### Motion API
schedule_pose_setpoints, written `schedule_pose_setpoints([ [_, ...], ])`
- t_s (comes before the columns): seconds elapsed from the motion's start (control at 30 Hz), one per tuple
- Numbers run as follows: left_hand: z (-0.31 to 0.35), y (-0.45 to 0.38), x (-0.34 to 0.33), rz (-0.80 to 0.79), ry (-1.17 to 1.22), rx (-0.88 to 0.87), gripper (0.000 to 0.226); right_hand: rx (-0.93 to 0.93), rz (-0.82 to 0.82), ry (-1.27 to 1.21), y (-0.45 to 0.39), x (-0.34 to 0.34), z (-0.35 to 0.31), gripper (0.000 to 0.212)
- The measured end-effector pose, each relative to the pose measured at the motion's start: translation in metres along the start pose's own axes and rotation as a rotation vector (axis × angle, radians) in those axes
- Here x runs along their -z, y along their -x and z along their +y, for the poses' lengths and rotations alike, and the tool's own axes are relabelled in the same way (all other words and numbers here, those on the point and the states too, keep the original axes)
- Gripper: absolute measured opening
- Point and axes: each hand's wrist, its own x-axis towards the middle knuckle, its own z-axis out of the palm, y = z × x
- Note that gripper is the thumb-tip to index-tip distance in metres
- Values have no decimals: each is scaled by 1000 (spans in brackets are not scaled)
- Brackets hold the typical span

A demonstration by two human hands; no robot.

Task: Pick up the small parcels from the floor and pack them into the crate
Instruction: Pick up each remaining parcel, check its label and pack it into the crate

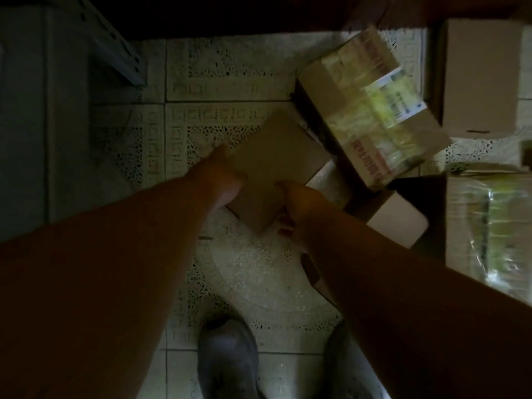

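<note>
Nothing here reads cleanly. The taped parcel (371,110) lying on the floor carries red lettering along its tape, one strip near the top end and one near the bottom end, but the characters are too blurred to make out. A white label (401,96) sits on that same parcel with dark print and what looks like a barcode, also illegible. The plain brown box (273,168) between the hands shows no print on its visible face.
</note>
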Motion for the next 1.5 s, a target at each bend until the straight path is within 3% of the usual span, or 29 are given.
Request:
schedule_pose_setpoints([
  [0.1,2,32,8,44,47,40,50,74,46,18,30,1,-11,53],
  [0.23,16,105,32,136,176,132,50,332,84,237,120,6,-16,31],
  [0.43,80,261,114,160,597,-29,59,886,170,290,306,20,-20,43],
  [0.53,123,350,172,178,704,-68,71,1023,171,304,420,39,-29,45],
  [0.73,205,543,256,213,825,-320,67,1255,305,468,627,83,-38,52],
  [0.9,243,665,288,-109,1168,-493,48,1497,319,685,764,115,-34,72],
  [1.0,244,706,308,-399,1308,-525,66,1590,279,665,812,124,-21,77],
  [1.1,234,740,337,-507,1280,-587,82,1691,370,594,838,120,-15,60],
  [1.2,220,766,354,-382,1216,-687,73,1796,355,636,853,107,-16,50],
  [1.27,211,783,358,-178,1277,-710,50,1903,342,712,861,100,-19,46],
  [1.37,201,809,351,58,1379,-691,39,2025,336,752,867,99,-29,51],
  [1.43,194,828,337,174,1415,-654,38,1949,235,714,872,103,-31,64],
  [1.5,186,846,316,266,1472,-588,37,1756,-7,670,874,110,-27,77],
])
